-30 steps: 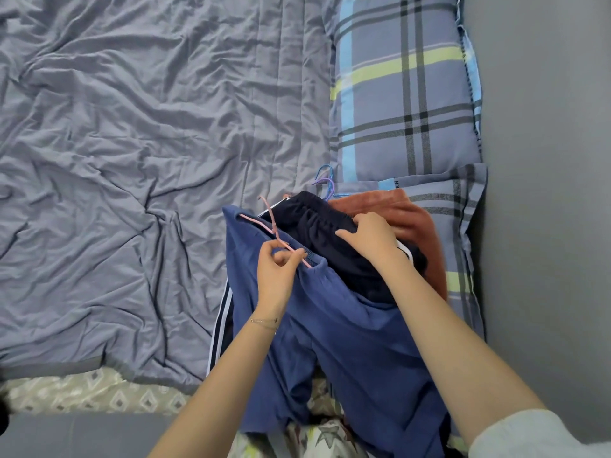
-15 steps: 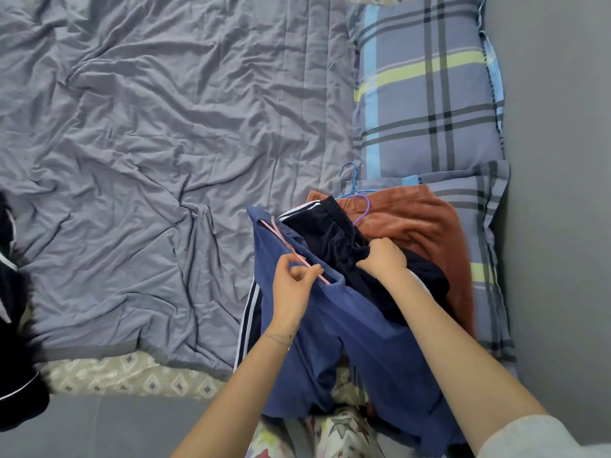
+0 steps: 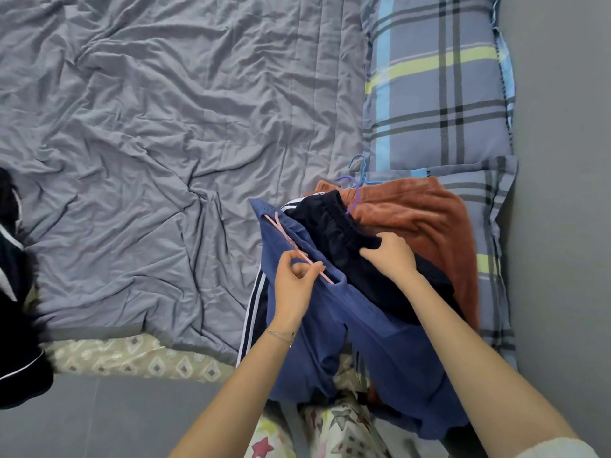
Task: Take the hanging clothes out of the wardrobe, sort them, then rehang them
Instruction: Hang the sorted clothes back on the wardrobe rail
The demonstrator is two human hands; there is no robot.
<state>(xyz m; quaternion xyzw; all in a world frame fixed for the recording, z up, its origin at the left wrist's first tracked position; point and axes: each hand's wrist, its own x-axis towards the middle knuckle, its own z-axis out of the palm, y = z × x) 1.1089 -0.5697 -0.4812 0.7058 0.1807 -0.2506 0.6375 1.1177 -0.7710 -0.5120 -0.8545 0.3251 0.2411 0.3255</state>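
The left hand (image 3: 293,287) pinches the pink hanger (image 3: 283,233) between thumb and curled fingers; the right hand (image 3: 389,256) grips the navy trousers' (image 3: 330,219) waistband just beside it. The hanger runs slantwise, far-left to near-right, through the waist of the blue trousers (image 3: 380,342), which lie at the bed's (image 3: 165,127) near edge under both hands.

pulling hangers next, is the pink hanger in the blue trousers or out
In: the pink hanger runs into the waistband of the blue trousers; left hand pinches it.
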